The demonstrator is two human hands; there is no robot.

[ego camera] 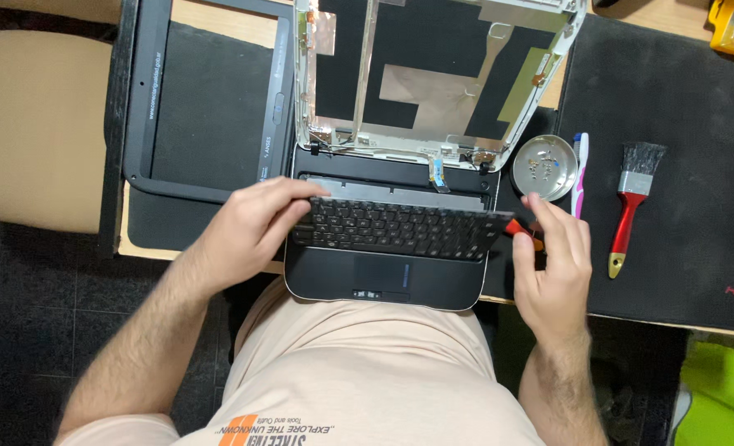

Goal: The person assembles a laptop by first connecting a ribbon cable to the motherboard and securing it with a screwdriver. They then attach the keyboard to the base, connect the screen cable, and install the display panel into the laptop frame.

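— Both hands are at the keyboard (396, 227), right?

— Yes. Left hand (251, 227) grips its upper left corner, fingers curled over the back edge and thumb under the near side. Right hand (553, 264) sits at the keyboard's right end, fingers loosely bent around a small red-handled tool (522, 231) whose tip touches that corner.

— Where does the keyboard lie?

— Between the two hands, black, tilted up off the laptop base (383, 281), with the back edge raised and the front edge near the touchpad (381, 272).

— And around it?

— Behind it stands the opened lid shell (433, 74), silver-framed with black and foil patches inside. A black screen bezel (210, 99) lies on the bench to the left. Just right of the hinge is a small round metal dish (544, 165) holding screws, with a pink-and-white toothbrush (580, 173) beside it. A red-handled brush (631, 202) rests further right on the black mat (681, 107), well apart from the right hand.
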